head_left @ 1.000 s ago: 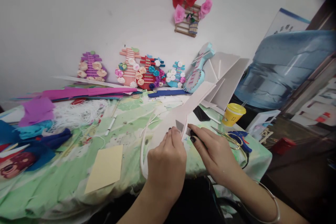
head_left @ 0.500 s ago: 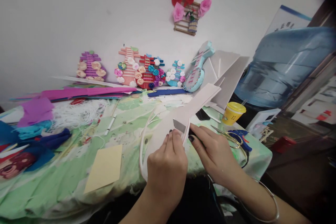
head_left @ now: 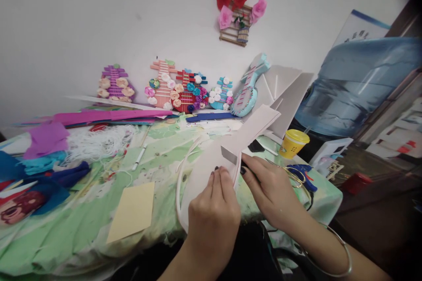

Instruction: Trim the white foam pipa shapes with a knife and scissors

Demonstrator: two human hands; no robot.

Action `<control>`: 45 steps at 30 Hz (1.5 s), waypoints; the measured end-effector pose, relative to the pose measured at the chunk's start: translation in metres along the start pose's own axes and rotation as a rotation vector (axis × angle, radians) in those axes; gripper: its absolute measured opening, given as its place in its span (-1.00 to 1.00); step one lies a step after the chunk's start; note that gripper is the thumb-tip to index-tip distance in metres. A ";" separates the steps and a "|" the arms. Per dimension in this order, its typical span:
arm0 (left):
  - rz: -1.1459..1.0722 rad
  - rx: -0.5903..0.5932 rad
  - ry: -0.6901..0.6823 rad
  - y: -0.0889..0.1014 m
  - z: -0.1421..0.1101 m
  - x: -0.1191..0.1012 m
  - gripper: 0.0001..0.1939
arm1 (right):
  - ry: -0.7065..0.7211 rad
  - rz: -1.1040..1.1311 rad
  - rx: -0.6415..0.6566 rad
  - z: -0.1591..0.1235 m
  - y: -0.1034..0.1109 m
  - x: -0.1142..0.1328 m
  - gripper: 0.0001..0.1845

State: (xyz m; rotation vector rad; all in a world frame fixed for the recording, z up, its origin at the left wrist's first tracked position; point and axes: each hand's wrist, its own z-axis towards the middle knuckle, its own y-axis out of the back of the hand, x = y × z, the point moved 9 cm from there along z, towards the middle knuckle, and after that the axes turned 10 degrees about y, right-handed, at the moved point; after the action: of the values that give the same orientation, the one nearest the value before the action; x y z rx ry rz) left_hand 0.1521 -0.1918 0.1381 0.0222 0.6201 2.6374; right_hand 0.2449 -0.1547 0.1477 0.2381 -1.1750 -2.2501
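Beyond the right hand (head_left: 275,191), lidded yellow cup (head_left: 293,145), contents hidden.

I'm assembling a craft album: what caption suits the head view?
The left hand presses a white, long-necked board cutout as the right hand holds a flat grey metal blade at its edge.

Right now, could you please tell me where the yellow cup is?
In the head view, the yellow cup stands on the right, near the blue water bottle.
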 end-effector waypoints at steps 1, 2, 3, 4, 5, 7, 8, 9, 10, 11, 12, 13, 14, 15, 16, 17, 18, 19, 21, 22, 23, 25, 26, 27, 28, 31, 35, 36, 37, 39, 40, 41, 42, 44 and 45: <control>-0.010 0.002 0.000 0.000 0.000 0.001 -0.76 | -0.001 0.002 0.003 0.000 0.000 -0.001 -0.62; -0.019 0.005 0.000 0.001 0.000 0.001 -0.76 | -0.002 0.004 0.007 0.000 0.000 -0.002 -0.62; -0.027 0.012 0.000 0.001 -0.001 0.002 -0.75 | -0.002 0.005 0.010 -0.001 0.000 -0.003 -0.62; -0.032 0.022 0.001 0.001 -0.001 0.002 -0.75 | 0.000 0.005 0.010 -0.002 0.000 -0.004 -0.62; -0.035 0.028 0.003 0.000 -0.001 0.003 -0.75 | 0.001 0.006 0.010 -0.002 0.001 -0.004 -0.62; -0.039 0.029 0.013 0.001 -0.002 0.005 -0.75 | 0.002 0.008 0.009 -0.004 0.002 -0.006 -0.61; -0.041 0.026 0.017 0.001 -0.002 0.006 -0.75 | -0.001 0.011 0.010 -0.005 0.002 -0.006 -0.61; -0.043 0.020 0.019 0.002 -0.002 0.007 -0.75 | -0.004 0.016 0.012 -0.005 0.002 -0.007 -0.61; -0.043 0.014 0.021 0.003 -0.002 0.008 -0.75 | -0.007 0.022 0.014 -0.005 0.002 -0.008 -0.61; -0.044 0.012 0.020 0.003 -0.002 0.008 -0.75 | -0.010 0.030 0.017 -0.006 0.002 -0.009 -0.61; -0.044 0.009 0.018 0.003 -0.002 0.009 -0.75 | -0.012 0.040 0.020 -0.006 0.002 -0.010 -0.60; -0.042 0.007 0.018 0.003 -0.002 0.010 -0.75 | -0.011 0.051 0.024 -0.006 0.002 -0.011 -0.60; -0.041 0.010 0.014 0.003 -0.002 0.010 -0.75 | -0.009 0.062 0.027 -0.007 0.002 -0.012 -0.60; -0.041 0.011 0.008 0.003 -0.002 0.010 -0.75 | -0.006 0.071 0.030 -0.007 0.001 -0.013 -0.60; -0.041 0.016 0.001 0.003 -0.002 0.009 -0.76 | -0.003 0.076 0.030 -0.008 0.001 -0.014 -0.60; -0.041 0.021 -0.005 0.002 -0.002 0.009 -0.76 | 0.001 0.077 0.025 -0.009 0.001 -0.014 -0.60; -0.040 0.026 -0.008 0.002 -0.002 0.008 -0.76 | 0.004 0.073 0.019 -0.009 0.002 -0.014 -0.60; -0.038 0.025 -0.010 0.002 -0.001 0.008 -0.76 | 0.005 0.066 0.014 -0.010 0.002 -0.014 -0.59; -0.028 0.018 -0.016 0.002 0.000 0.006 -0.76 | 0.001 0.043 0.011 -0.010 0.002 -0.013 -0.59; -0.023 0.015 -0.021 0.002 0.000 0.005 -0.75 | -0.005 0.029 0.011 -0.010 0.002 -0.012 -0.59; -0.018 0.011 -0.026 0.002 0.000 0.003 -0.75 | -0.011 0.017 0.012 -0.009 0.002 -0.011 -0.59; -0.010 0.007 -0.031 0.002 -0.001 0.001 -0.75 | -0.021 0.000 0.011 -0.007 0.001 -0.010 -0.59; -0.006 0.002 -0.029 0.002 -0.002 0.000 -0.75 | -0.024 -0.006 0.007 -0.007 0.001 -0.009 -0.59; -0.004 -0.007 -0.025 0.003 -0.002 -0.001 -0.75 | -0.027 -0.010 0.004 -0.006 0.001 -0.008 -0.60; -0.002 -0.013 -0.021 0.003 -0.003 -0.002 -0.75 | -0.029 -0.014 0.001 -0.005 0.001 -0.008 -0.62; -0.007 -0.018 -0.008 0.004 -0.004 -0.002 -0.74 | -0.026 -0.018 0.001 -0.005 0.001 -0.008 -0.65; -0.028 0.009 -0.008 0.003 -0.003 0.000 -0.75 | -0.022 -0.030 0.013 -0.004 0.001 -0.009 -0.64; -0.031 0.014 -0.007 0.002 -0.003 0.001 -0.75 | -0.025 -0.031 0.013 -0.004 0.001 -0.010 -0.64; -0.034 0.015 -0.002 0.002 -0.003 0.002 -0.75 | -0.028 -0.030 0.014 -0.004 0.002 -0.011 -0.64; -0.035 0.016 0.001 0.002 -0.003 0.002 -0.75 | -0.025 -0.026 0.020 -0.005 0.002 -0.012 -0.64; -0.032 0.019 0.002 0.001 -0.003 0.002 -0.75 | -0.022 -0.024 0.025 -0.005 0.002 -0.012 -0.63; -0.026 0.018 0.002 0.001 -0.003 0.002 -0.75 | -0.020 -0.026 0.028 -0.005 0.002 -0.012 -0.63; -0.018 0.015 0.003 0.000 -0.004 0.002 -0.75 | -0.019 -0.031 0.031 -0.006 0.002 -0.011 -0.63; 0.000 0.008 0.007 0.000 -0.003 0.002 -0.76 | -0.018 -0.038 0.040 -0.008 0.001 -0.011 -0.61; 0.006 0.005 0.011 0.000 -0.003 0.003 -0.76 | -0.019 -0.038 0.045 -0.009 0.000 -0.010 -0.60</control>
State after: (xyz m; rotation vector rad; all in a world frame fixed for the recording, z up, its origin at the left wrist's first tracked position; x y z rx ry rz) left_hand 0.1491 -0.1915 0.1354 0.0108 0.6317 2.6430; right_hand 0.2571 -0.1550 0.1417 0.2593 -1.2422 -2.2652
